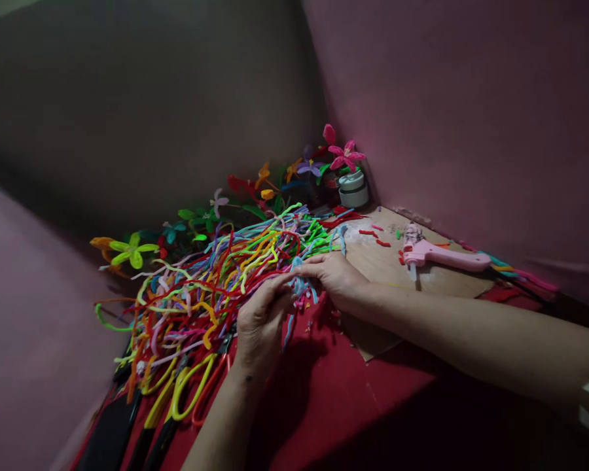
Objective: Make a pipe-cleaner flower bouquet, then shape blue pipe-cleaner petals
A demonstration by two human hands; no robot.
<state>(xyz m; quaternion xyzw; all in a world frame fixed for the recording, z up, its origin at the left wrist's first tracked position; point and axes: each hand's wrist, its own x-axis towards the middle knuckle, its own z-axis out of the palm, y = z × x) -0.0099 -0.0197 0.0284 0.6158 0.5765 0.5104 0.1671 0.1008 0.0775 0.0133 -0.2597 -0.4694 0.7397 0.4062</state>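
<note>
Between my two hands is a light blue pipe cleaner piece (299,282), bent into loops, with loose ends hanging below. My left hand (265,317) is closed, its fingertips pinching the piece from the left. From the right, my right hand (338,278) pinches the same piece near its top. The fingers partly cover it, so its full shape is hidden. Just left of my hands spreads a large pile of many-coloured pipe cleaners (216,275). Small pink and blue snippets (307,304) lie on the red cloth (319,386) under the piece.
A pink glue gun (442,254) rests on a brown board (373,255) at the right. Yellow-handled scissors (184,392), orange-handled scissors (211,392) and a black phone-like slab (110,428) lie at the front left. Pipe cleaner flowers (135,250) and a white pot (353,190) line the back.
</note>
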